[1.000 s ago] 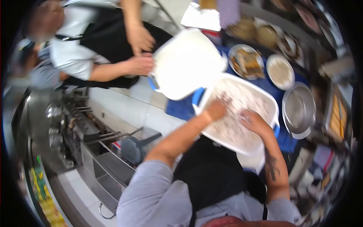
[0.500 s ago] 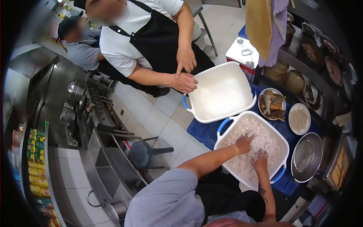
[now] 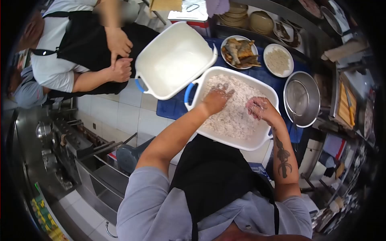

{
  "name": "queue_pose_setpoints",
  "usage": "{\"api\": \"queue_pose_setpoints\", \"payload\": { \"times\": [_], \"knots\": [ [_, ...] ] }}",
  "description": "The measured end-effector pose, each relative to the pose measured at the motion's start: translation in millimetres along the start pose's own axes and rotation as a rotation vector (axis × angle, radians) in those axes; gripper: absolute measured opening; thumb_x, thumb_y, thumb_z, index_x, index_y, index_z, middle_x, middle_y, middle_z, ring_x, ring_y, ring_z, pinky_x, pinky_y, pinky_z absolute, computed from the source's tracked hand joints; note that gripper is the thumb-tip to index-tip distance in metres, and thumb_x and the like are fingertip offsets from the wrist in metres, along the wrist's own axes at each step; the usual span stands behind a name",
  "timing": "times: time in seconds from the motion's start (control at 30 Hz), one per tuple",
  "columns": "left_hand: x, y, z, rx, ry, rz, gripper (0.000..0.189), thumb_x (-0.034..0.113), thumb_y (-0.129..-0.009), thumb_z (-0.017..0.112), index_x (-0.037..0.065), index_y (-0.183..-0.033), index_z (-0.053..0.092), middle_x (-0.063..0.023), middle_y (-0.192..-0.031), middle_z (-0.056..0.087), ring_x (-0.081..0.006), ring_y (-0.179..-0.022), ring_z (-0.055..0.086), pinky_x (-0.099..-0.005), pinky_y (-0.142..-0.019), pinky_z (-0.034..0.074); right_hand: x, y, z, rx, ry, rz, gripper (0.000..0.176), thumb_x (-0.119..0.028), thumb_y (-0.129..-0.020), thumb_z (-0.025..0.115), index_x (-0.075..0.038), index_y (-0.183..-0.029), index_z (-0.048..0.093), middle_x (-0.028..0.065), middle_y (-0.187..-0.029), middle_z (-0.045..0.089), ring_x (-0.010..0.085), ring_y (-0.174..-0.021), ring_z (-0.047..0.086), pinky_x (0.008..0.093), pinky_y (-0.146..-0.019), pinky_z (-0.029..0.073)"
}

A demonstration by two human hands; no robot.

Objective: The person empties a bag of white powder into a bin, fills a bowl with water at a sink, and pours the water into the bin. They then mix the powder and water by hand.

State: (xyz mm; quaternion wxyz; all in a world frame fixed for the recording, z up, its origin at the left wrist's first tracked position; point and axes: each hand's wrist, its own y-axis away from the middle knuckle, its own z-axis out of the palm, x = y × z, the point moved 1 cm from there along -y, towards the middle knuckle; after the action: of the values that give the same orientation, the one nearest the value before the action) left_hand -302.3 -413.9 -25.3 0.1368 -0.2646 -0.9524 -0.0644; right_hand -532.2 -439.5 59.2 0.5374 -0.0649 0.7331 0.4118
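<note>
A white tub [image 3: 274, 93] with blue handles holds a pale, flaky, crumbly mixture [image 3: 229, 122]; what it is made of I cannot make out. On the mixture's far left part lies my left hand [image 3: 217, 99], its fingers spread and touching the crumbs. My right hand [image 3: 259, 108] is over the right side of the tub, palm turned inward, fingers loosely bent and apart, with crumbs stuck to them. Neither hand grips anything that I can see.
A second white tub [image 3: 173, 60] overlaps the first at upper left, near a co-worker's hands [image 3: 119, 56]. Beyond are a plate of fish pieces [image 3: 240, 52], a bowl of pale grains [image 3: 277, 60] and a metal bowl with a strainer [image 3: 301, 98]. A knife [image 3: 349, 102] lies right.
The view has swung, so the tubs appear further left and higher. My right hand has lifted from the mixture and turned its palm inward. My left hand stays at the mixture.
</note>
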Motion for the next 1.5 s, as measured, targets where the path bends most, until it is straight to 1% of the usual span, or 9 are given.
{"api": "queue_pose_setpoints", "payload": {
  "times": [0.3,0.43,0.5,0.73,0.83,0.93,1.2,1.37,1.5],
  "knots": [
    [14,-3,-20,-0.214,0.066,-0.071,0.049,0.014,-0.08,0.059,0.008,-0.127,0.049,-0.0208,-0.12,0.053,-0.0334,-0.109,0.054,-0.0415,-0.092,0.043,-21,4,14,-0.001,-0.814,0.093,0.014,-0.021,-0.09,0.056,-0.007,-0.089,0.059,0.0007,-0.071,0.057,0.0048,-0.051,0.049,0.017,-0.033,0.028],
    [20,-3,-28,-0.227,0.053,-0.093,0.049,0.014,-0.08,0.059,0.007,-0.127,0.049,-0.0209,-0.116,0.056,-0.0317,-0.106,0.056,-0.042,-0.091,0.044,-18,-5,24,0.141,-0.419,0.003,0.01,-0.015,-0.087,0.056,-0.005,-0.086,0.057,0.0056,-0.068,0.057,0.0123,-0.054,0.054,0.0274,-0.044,0.042],
    [17,-9,-19,-0.427,0.101,-0.161,0.05,0.012,-0.077,0.06,0.005,-0.126,0.049,-0.0219,-0.107,0.06,-0.0327,-0.102,0.058,-0.0419,-0.089,0.045,-23,-4,45,0.09,0.438,-0.689,0.015,-0.017,-0.084,0.056,-0.002,-0.081,0.06,0.017,-0.072,0.061,0.0293,-0.064,0.061,0.0394,-0.06,0.049],
    [6,20,31,0.041,0.153,-0.145,0.048,0.01,-0.075,0.054,0.0,-0.122,0.051,-0.0248,-0.106,0.06,-0.0368,-0.101,0.058,-0.0442,-0.088,0.046,35,-13,24,0.132,0.646,-0.517,0.015,-0.013,-0.077,0.062,-0.002,-0.085,0.058,0.019,-0.082,0.06,0.0367,-0.076,0.059,0.0417,-0.07,0.048],
    [11,30,41,-0.117,0.207,-0.307,0.085,0.023,-0.075,0.064,0.004,-0.144,0.018,-0.0286,-0.13,0.045,-0.0371,-0.125,0.041,-0.0414,-0.104,0.033,132,-47,-9,0.518,0.962,-0.314,0.029,-0.019,-0.076,0.064,0.0,-0.098,0.059,0.0228,-0.094,0.061,0.0391,-0.089,0.059,0.0445,-0.079,0.048],
    [31,31,38,-0.241,0.217,-0.354,0.089,0.024,-0.074,0.065,0.004,-0.145,0.015,-0.0267,-0.13,0.046,-0.0372,-0.125,0.042,-0.041,-0.103,0.033,243,-93,6,0.306,0.858,-0.159,0.042,-0.024,-0.076,0.065,0.0,-0.109,0.056,0.0235,-0.101,0.061,0.0406,-0.096,0.057,0.0451,-0.084,0.047],
    [13,35,38,-0.252,0.123,-0.216,0.075,0.016,-0.076,0.06,0.007,-0.142,0.027,-0.0297,-0.131,0.044,-0.0375,-0.114,0.052,-0.045,-0.097,0.04,114,-13,28,0.164,1.068,0.031,0.055,-0.028,-0.077,0.064,-0.004,-0.125,0.05,0.024,-0.109,0.06,0.0388,-0.103,0.057,0.0432,-0.089,0.046],
    [9,28,39,-0.145,0.137,-0.196,0.061,0.007,-0.077,0.049,0.008,-0.137,0.037,-0.0309,-0.126,0.047,-0.0389,-0.101,0.058,-0.0472,-0.093,0.042,24,11,36,-0.133,0.727,-0.359,0.061,-0.018,-0.076,0.064,-0.015,-0.134,0.045,0.0206,-0.096,0.063,0.036,-0.085,0.061,0.0429,-0.08,0.047],
    [27,17,-6,-0.163,0.062,-0.192,0.065,0.01,-0.081,0.052,0.01,-0.142,0.031,-0.0306,-0.136,0.037,-0.0393,-0.128,0.038,-0.0431,-0.106,0.031,-13,22,48,-0.196,0.609,-0.342,0.059,-0.014,-0.078,0.061,-0.02,-0.134,0.045,0.0199,-0.091,0.063,0.0346,-0.08,0.061,0.0411,-0.076,0.048]
  ]
}}
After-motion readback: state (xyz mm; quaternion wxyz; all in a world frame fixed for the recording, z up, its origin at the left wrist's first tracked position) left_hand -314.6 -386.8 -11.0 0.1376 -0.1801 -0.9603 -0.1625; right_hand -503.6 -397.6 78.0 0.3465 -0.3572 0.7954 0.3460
